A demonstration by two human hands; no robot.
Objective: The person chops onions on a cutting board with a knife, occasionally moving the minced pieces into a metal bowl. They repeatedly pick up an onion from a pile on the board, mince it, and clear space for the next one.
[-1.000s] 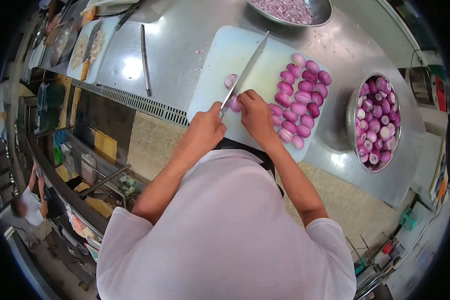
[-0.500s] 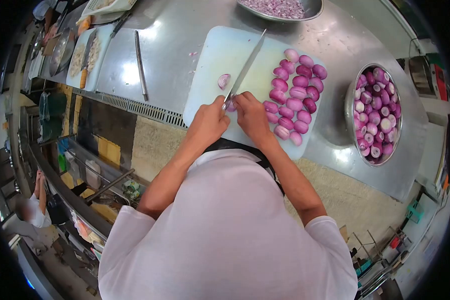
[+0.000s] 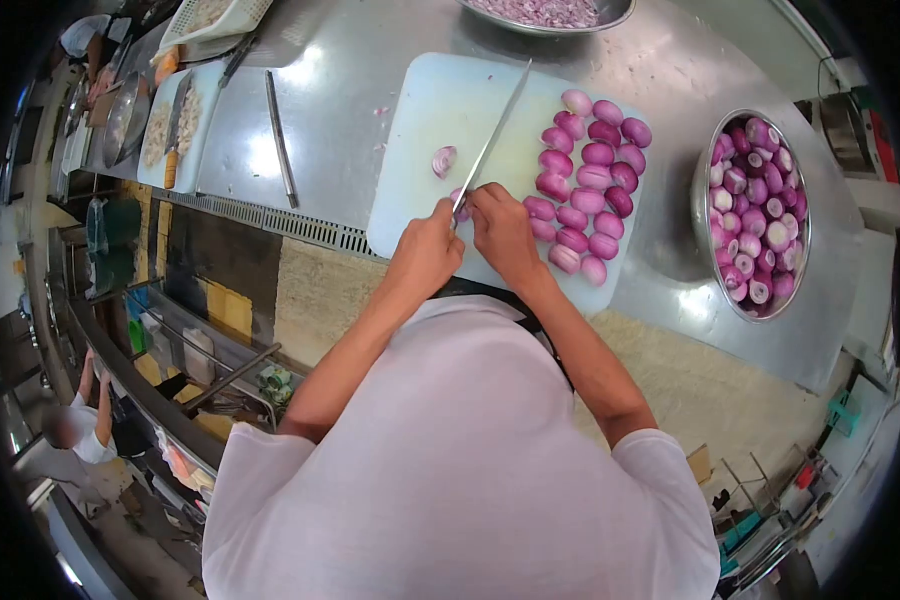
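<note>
Under the white cutting board (image 3: 407, 160) is a shiny metal table (image 3: 340, 120). On the board, the right hand (image 3: 504, 234) pinches a red onion piece (image 3: 464, 212); the left hand (image 3: 425, 252) grips a long knife (image 3: 497, 127) beside it. Slicing seems under way; the next cut needs that piece held still.

The board (image 3: 420, 110) sits on the table (image 3: 340, 80), straight before the person (image 3: 460, 450). Onions (image 3: 596, 176) cover its right side, a cut piece (image 3: 443, 161) lies to the left, and the knife (image 3: 495, 131) slants between. Behind the board stands a bowl (image 3: 618, 11) with chopped onion (image 3: 540, 12) in it; to the right, another bowl (image 3: 702, 240) full of onions. Over left there's a rod (image 3: 282, 140), then a second board (image 3: 190, 168) with its own knife (image 3: 172, 165) on top and a basket (image 3: 245, 20) behind.
</note>
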